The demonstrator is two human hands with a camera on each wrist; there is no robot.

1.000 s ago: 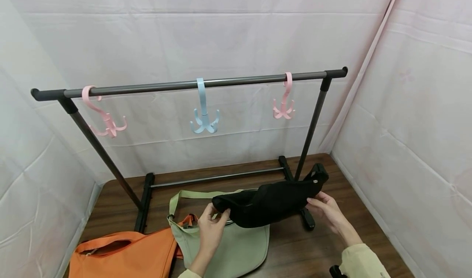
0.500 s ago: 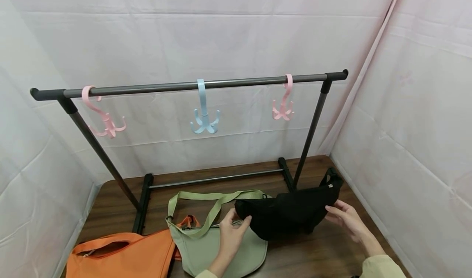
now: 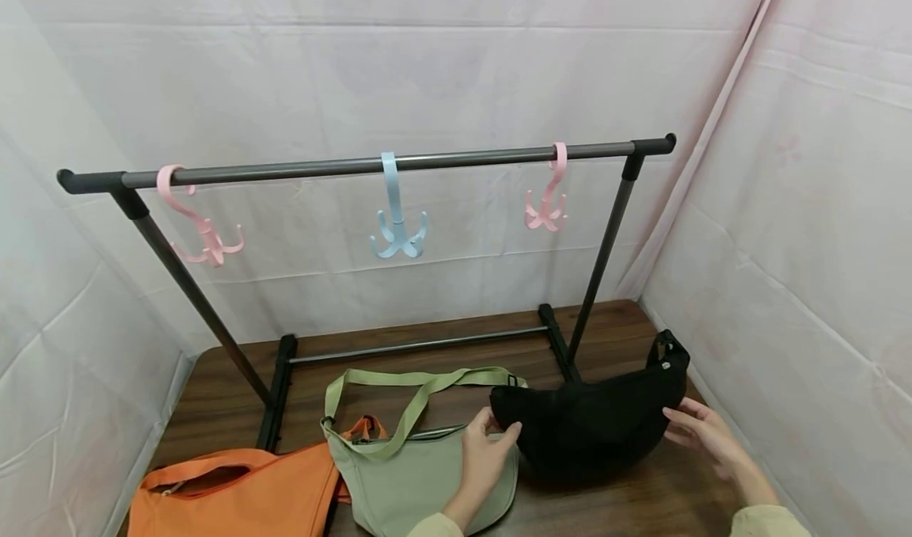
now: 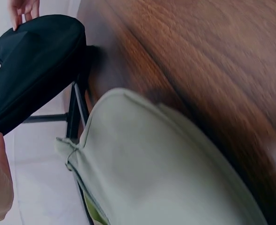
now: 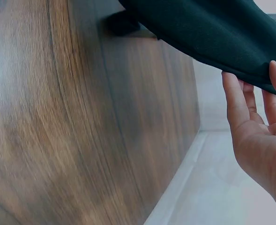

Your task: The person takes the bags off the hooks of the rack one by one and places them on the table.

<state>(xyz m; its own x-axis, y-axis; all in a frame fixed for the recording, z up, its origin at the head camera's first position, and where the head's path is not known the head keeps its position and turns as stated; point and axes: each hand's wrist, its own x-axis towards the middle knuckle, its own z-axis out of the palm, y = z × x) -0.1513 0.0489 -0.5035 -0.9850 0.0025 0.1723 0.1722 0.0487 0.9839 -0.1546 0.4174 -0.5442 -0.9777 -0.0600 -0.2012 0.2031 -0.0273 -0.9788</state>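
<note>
A black crescent-shaped waist bag [image 3: 591, 426] is held by its two ends, low over the right part of the table; whether its bottom touches the wood is unclear. My left hand [image 3: 484, 458] pinches the left end, thumb in front, fingers partly hidden behind. At the other end my right hand [image 3: 712, 446] pinches the edge between thumb and fingers, as the right wrist view also shows. A sage-green shoulder bag [image 3: 413, 474] lies flat under and beside my left hand, its strap looped toward the back. Left of that lies an orange bag [image 3: 249, 497], partly out of frame.
Behind the bags stands a metal rack with a horizontal bar [image 3: 299, 169]. From it hang a left pink hook [image 3: 210, 240], a blue hook [image 3: 396, 228] and a right pink hook [image 3: 547, 204]. White cloth walls [image 3: 805, 244] enclose the wooden table [image 3: 620, 319].
Both hands have carried the black bag rightward and lower, off the green bag. The green bag's strap, earlier partly covered, now shows. The orange bag and hooks have stayed in place.
</note>
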